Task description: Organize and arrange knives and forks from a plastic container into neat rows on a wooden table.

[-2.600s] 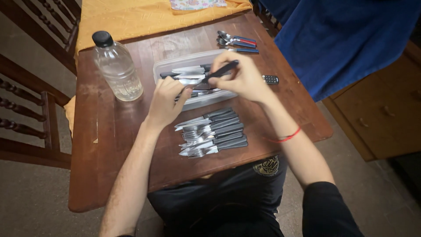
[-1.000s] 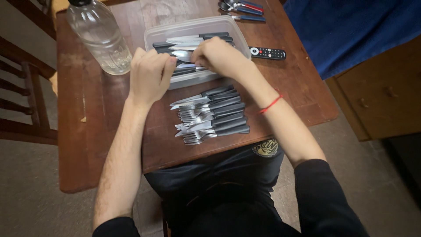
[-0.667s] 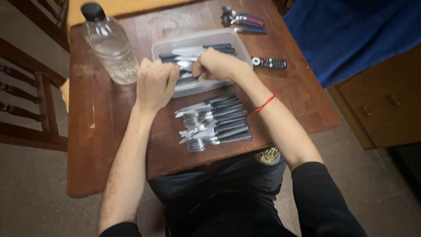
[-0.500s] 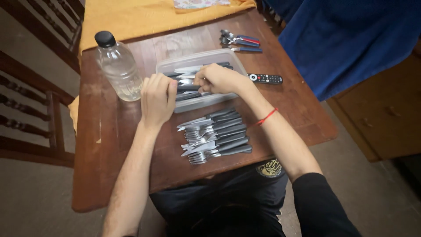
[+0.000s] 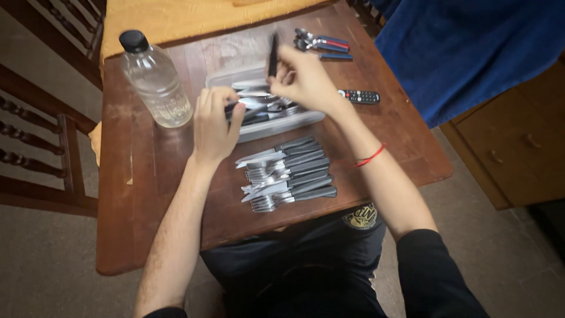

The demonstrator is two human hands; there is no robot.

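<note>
A clear plastic tub (image 5: 276, 125) of black-handled cutlery sits mid-table. My right hand (image 5: 306, 79) is raised above the tub, closed on one black-handled utensil (image 5: 273, 53) that points up and away; its metal end is hidden by my fingers. My left hand (image 5: 215, 126) rests at the tub's near left corner, fingers curled on a piece of cutlery inside. In front of the tub lies a neat pile of black-handled forks and knives (image 5: 288, 175) on the wooden table (image 5: 147, 176).
A clear plastic bottle (image 5: 154, 79) with a black cap stands left of the tub. A black remote (image 5: 360, 96) lies to the right. Spoons with blue and red handles (image 5: 321, 47) lie farther back. Yellow cloth covers the far end; wooden chairs stand left.
My right hand has lifted out of the tub with a black-handled utensil, now held upright. My left hand stays at the tub's corner.
</note>
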